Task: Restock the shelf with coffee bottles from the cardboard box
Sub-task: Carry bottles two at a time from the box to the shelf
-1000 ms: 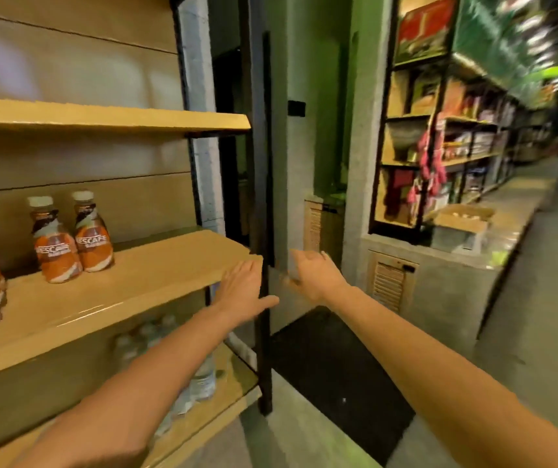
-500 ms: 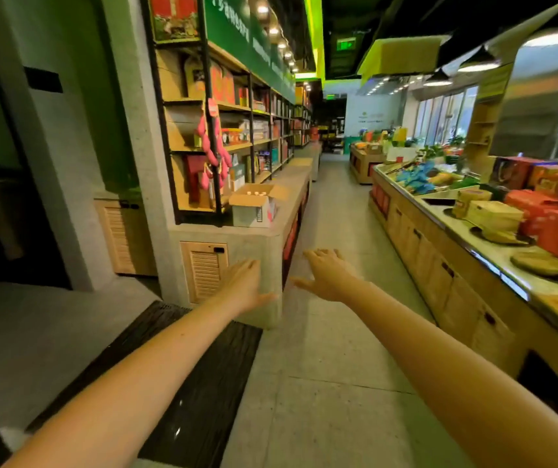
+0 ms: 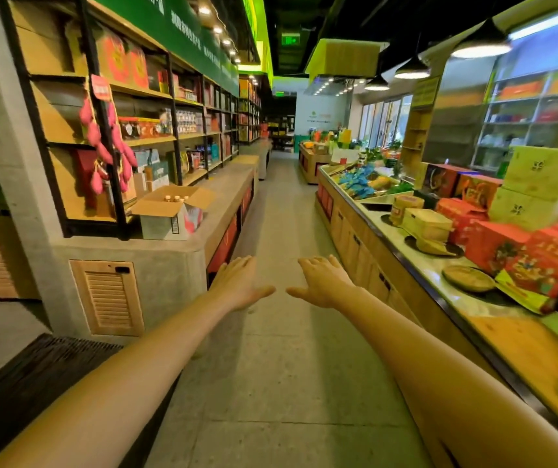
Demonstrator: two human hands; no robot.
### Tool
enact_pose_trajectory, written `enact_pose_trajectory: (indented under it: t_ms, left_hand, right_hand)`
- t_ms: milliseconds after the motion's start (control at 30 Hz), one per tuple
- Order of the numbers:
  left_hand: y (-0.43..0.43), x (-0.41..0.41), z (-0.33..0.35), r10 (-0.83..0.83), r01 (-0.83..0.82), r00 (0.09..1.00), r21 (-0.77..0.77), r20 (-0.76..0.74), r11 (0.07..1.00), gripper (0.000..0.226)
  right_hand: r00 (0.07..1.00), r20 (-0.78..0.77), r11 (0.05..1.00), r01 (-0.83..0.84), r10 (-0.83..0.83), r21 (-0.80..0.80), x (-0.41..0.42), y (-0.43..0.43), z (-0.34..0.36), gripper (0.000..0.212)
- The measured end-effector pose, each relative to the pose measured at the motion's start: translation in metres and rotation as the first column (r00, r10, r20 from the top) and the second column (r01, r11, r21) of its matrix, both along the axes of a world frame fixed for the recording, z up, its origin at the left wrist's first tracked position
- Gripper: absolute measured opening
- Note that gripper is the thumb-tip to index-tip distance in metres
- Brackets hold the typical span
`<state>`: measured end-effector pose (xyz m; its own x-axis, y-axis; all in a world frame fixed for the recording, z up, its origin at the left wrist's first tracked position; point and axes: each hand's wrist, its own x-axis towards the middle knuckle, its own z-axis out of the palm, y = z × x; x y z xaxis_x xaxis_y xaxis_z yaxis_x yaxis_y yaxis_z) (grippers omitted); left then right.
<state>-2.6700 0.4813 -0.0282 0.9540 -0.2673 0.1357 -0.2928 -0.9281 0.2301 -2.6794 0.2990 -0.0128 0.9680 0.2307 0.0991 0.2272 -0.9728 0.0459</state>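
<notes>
- The left hand (image 3: 241,282) reaches out over the aisle, palm down. Its fingers are straight and close together and its thumb is spread inward. It holds nothing and touches nothing.
- The right hand (image 3: 325,281) is stretched out beside it in the same way, flat, with the fingertips drooping slightly. It too grips nothing.
- The two thumbs point toward each other, near but apart.
- The open cardboard box (image 3: 166,219), with brown flaps and a pale printed side, stands on the grey concrete ledge (image 3: 227,194) along the left of the aisle. It sits just in front of the black-framed wooden shelving (image 3: 169,96), and its flaps are folded outward.
- The coffee bottles (image 3: 176,198) show only as a short row of pale round caps in the box's opening. The box walls hide their bodies.
- The box lies ahead and to the left of the left hand, well apart from both hands.
- Along the right runs a long wooden counter (image 3: 524,349) carrying red gift cartons (image 3: 494,244) and pale green cartons (image 3: 541,184).
- Grey floor tiles (image 3: 281,383) lie under both forearms, and a dark ribbed mat (image 3: 34,373) lies at the lower left.
</notes>
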Motion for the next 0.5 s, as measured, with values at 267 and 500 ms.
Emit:
enact_pose_trajectory:
  t_ms: [267, 500]
  left_hand:
    - [-0.006, 0.169, -0.015, 0.011, -0.012, 1.0, 0.035, 0.026, 0.999, 0.079]
    - [0.017, 0.355, -0.012, 0.032, -0.035, 0.999, 0.087, 0.035, 0.996, 0.078]
  right_hand:
    - [0.999, 0.027, 0.999, -0.033, 0.033, -0.005, 0.17, -0.001, -0.016, 0.077]
    - [0.999, 0.016, 0.998, -0.046, 0.045, 0.042, 0.354, 0.024, -0.018, 0.076]
